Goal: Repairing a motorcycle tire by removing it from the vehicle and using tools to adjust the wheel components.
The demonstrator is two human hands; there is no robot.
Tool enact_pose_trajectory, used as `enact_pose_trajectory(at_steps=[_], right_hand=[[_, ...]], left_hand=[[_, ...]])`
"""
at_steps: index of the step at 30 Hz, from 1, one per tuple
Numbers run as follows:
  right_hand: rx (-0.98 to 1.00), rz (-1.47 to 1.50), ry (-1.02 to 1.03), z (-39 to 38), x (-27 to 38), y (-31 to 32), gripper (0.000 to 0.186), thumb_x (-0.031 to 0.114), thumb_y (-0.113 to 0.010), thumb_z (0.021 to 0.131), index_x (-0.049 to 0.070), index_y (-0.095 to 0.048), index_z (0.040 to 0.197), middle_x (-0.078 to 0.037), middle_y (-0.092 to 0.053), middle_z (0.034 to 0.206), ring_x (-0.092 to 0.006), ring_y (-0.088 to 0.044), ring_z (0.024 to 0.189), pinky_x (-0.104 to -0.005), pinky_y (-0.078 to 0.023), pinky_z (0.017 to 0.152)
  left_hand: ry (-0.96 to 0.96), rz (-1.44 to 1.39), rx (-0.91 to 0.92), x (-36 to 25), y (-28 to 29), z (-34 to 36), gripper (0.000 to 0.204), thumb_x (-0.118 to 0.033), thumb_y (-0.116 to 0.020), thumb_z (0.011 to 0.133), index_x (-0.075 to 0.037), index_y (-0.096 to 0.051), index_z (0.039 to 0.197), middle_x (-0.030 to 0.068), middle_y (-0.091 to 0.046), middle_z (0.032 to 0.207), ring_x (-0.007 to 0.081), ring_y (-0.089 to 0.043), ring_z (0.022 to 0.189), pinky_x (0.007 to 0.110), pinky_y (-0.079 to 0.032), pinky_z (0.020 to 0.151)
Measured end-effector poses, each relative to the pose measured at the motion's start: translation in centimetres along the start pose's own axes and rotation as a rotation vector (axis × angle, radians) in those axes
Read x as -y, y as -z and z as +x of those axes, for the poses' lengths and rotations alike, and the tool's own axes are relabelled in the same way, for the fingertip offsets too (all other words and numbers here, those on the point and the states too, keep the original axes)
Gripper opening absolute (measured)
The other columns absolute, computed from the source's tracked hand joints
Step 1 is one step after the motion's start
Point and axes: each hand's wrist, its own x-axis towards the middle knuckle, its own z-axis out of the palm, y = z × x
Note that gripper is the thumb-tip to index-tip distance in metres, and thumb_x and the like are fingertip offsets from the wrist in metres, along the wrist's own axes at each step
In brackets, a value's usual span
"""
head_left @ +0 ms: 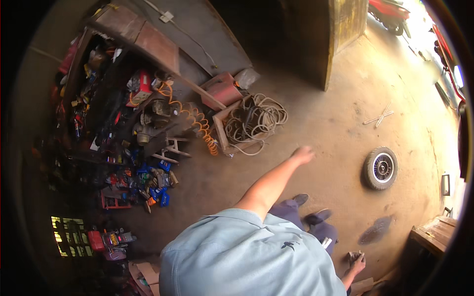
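Spreading under everything is the brown floor (227,185), with cluttered wooden shelving (158,51) crammed along one edge. Next size down is whoever's in the pale blue shirt (247,256), then a wooden table (439,231) over by the bright edge. There's a wooden box (220,133) too, with tangled hose (254,118) flopping over its edge. The wheel (381,168) sits on the floor toward the sunny edge, apart from both hands. Left hand (304,154) reaches out between box and wheel, blurry, so can't tell if it's gripping anything. Right hand (359,263) has fingers closed on some small dark thing (352,257), near the table's corner.
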Motion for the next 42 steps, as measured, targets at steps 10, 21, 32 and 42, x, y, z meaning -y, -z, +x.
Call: enact_pose_trajectory(at_steps=[10, 21, 32, 42], right_hand=[[0.09, -0.636, 0.344, 38.4, 14.8, -12.8, 0.025, 0.02, -0.066, 0.095, 0.005, -0.075, 0.113, -0.015, -0.076, 0.089, -0.0235, -0.074, 0.08, -0.036, -0.056, 0.078], [-0.026, -0.762, 0.666, 78.4, 6.9, -31.4, 0.026, 0.024, -0.073, 0.091, 0.004, -0.07, 0.107, -0.021, -0.072, 0.1, -0.04, -0.07, 0.096, -0.0469, -0.055, 0.083], [-0.355, -0.503, 0.813, 84.0, -0.7, -36.1, 0.015, 0.013, -0.069, 0.095, 0.003, -0.067, 0.106, -0.019, -0.072, 0.098, -0.0384, -0.069, 0.094, -0.0425, -0.054, 0.078], [-0.396, -0.531, 0.893, 84.6, -1.2, -36.1, 0.013, 0.014, -0.071, 0.094, 0.005, -0.069, 0.103, -0.016, -0.072, 0.095, -0.0375, -0.07, 0.089, -0.0425, -0.054, 0.076]], left_hand=[[-0.594, -0.038, 0.175, -36.4, -22.1, 28.7, 0.029, -0.026, -0.066, 0.099, -0.002, -0.071, 0.113, 0.018, -0.073, 0.112, 0.0305, -0.07, 0.103, 0.039, -0.055, 0.088], [-0.655, 0.448, 0.115, -21.4, -62.5, 59.9, 0.063, -0.035, -0.067, 0.097, 0.001, -0.048, 0.146, 0.0241, -0.049, 0.148, 0.0403, -0.049, 0.135, 0.048, -0.042, 0.112], [-0.832, 0.515, 0.064, -23.4, -72.6, 66.1, 0.085, -0.043, -0.072, 0.091, -0.005, -0.034, 0.157, 0.0279, -0.046, 0.149, 0.0434, -0.049, 0.134, 0.057, -0.042, 0.11], [-0.843, 0.522, 0.077, -23.7, -72.5, 65.8, 0.088, -0.042, -0.073, 0.089, -0.005, -0.032, 0.158, 0.0283, -0.045, 0.149, 0.044, -0.049, 0.134, 0.058, -0.042, 0.11]])
